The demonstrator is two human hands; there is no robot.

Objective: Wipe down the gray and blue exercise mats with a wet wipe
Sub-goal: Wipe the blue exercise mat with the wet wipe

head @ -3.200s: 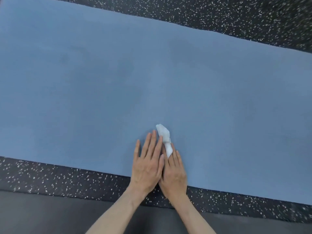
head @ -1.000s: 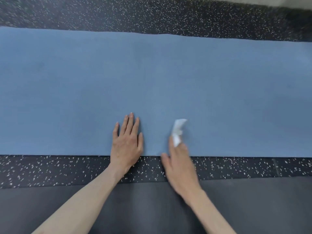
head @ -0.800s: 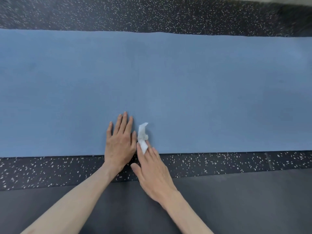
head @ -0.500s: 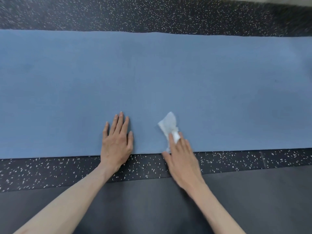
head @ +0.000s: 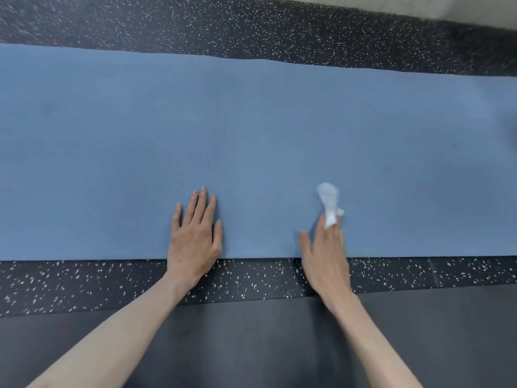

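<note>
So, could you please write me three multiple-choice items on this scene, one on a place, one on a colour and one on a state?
1. Where does the left hand rest?
A. flat on the blue mat, at its near edge
B. on the gray mat
C. in the air

2. What colour is the wipe?
A. yellow
B. white
C. green

3. How is the right hand using the wipe?
A. straight fingers press it to the blue mat
B. balled in a fist
C. not touching it

Key: 1 A, its fingers lie spread on blue; 2 B, it shows white against the mat; 3 A, the wipe sticks out from under the fingertips.
</note>
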